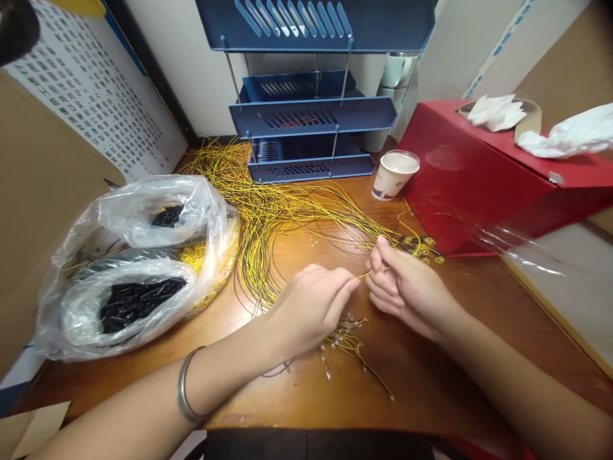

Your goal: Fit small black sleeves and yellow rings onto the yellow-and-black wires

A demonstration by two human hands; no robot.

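Note:
A thin yellow wire (364, 275) runs between my two hands above the wooden table. My left hand (311, 303) pinches it between thumb and forefinger. Curled fingers of my right hand (407, 284) close on its other end; whatever the fingertips cover there is hidden. Under my left hand, wire ends with small metal terminals (352, 335) fan out on the table. Beyond my hands lies a large tangled bundle of yellow and black wires (268, 217). Its right end, near my right hand, carries yellow and black end pieces (421, 246).
A clear plastic bag (57, 306) at left holds smaller bags of black sleeves (143, 303) and yellow pieces (215, 268). Blue tiered trays (311, 118) stand at the back. A paper cup (395, 176) sits beside a red box (460, 172) with tape and tissues on top.

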